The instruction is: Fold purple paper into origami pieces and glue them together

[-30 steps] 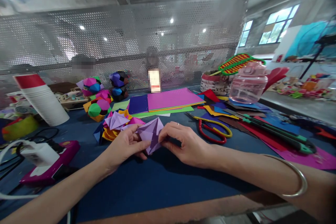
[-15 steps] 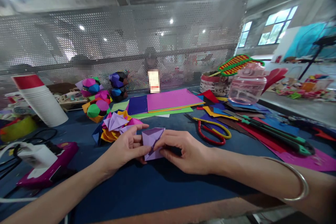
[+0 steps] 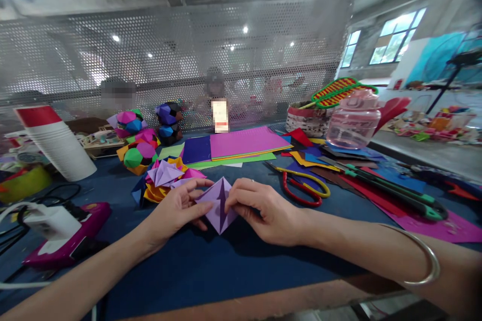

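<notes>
Between my two hands is a folded piece of light purple paper [image 3: 216,214], turned so that it looks like a diamond with a dark slit down its middle. My left hand [image 3: 179,206] grips its left side, thumb on the front face and fingers behind. The fingertips of my right hand [image 3: 259,210] pinch its right side near the slit. Just beyond my left hand lies a heap of folded paper pieces [image 3: 164,173] in lilac, orange, pink and blue. Red and yellow handled scissors [image 3: 307,188] lie beyond my right hand.
Coloured paper sheets [image 3: 248,143] are stacked at the back. On the right are a green and black cutter [image 3: 395,191], paper scraps and a pink bottle [image 3: 354,123]. Stacked paper cups [image 3: 62,148], paper balls [image 3: 139,157] and a purple power strip [image 3: 90,215] stand left.
The purple paper has turned from a squarish pose to a diamond, and a dark slit now shows down its middle. My right fingers have shifted slightly up its right side.
</notes>
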{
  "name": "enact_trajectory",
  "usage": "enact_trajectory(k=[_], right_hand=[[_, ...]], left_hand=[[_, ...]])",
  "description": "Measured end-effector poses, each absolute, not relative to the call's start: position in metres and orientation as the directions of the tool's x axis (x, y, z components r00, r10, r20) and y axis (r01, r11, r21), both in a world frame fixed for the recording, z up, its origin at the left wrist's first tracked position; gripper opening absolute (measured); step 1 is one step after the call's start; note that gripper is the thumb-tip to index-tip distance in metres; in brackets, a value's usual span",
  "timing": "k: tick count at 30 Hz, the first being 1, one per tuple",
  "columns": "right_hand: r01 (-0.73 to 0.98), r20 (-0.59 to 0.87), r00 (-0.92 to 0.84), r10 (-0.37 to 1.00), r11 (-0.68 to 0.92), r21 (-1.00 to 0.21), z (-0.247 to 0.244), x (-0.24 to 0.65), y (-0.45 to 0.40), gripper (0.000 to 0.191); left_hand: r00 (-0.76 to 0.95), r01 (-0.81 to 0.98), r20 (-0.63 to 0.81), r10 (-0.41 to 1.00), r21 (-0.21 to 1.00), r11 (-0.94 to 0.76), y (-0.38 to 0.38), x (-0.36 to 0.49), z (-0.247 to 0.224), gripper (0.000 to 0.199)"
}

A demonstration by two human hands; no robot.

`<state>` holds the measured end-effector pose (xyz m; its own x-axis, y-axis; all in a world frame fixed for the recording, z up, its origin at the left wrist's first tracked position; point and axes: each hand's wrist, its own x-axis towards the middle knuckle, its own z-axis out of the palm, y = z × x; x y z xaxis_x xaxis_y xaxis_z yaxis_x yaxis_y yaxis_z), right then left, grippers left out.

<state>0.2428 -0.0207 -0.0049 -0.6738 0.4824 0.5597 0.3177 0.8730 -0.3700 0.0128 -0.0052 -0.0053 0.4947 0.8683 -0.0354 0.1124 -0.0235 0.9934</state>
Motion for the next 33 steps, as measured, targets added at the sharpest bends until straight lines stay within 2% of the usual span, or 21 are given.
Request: enact_trajectory(k=[4,7,15,22,28,33], right_hand=[[0.373,0.561,-0.651,0.511,0.859,-0.35,-0.008,0.2441,-0.0174,0.019],[0.393,0.561,-0.646,0.518,0.855,-0.338,-0.0082,0.2448,-0.0172,0.018],[0.36,0.565,-0.683,0.464,0.886,-0.293,-0.0067,0.2448,-0.0172,0.019],[0.465,0.506,-0.665,0.55,0.835,-0.295,-0.0039,0.2438,-0.0207,0.016],[0.564,0.459,-0.63,0.627,0.775,-0.285,-0.0037,0.2423,-0.0203,0.032],[0.545,0.471,-0.627,0.62,0.782,-0.303,-0.0074,0.2407,-0.0188,0.022]], left_hand=[[0.49,0.135,-0.047,0.87,0.991,-0.023,-0.0053,0.013,-0.0057,0.037],[0.481,0.154,-0.057,0.875,0.988,-0.021,-0.0053,0.0134,-0.0053,0.035],[0.499,0.134,-0.034,0.866,0.99,-0.038,-0.0041,0.0122,-0.0064,0.048],[0.523,0.118,-0.035,0.852,0.993,-0.032,-0.0048,0.0114,-0.0068,0.054],[0.519,0.084,-0.067,0.852,0.996,0.027,-0.0071,0.015,-0.0035,0.061],[0.553,0.084,-0.069,0.83,0.996,0.027,-0.0067,0.0144,-0.0056,0.063]])
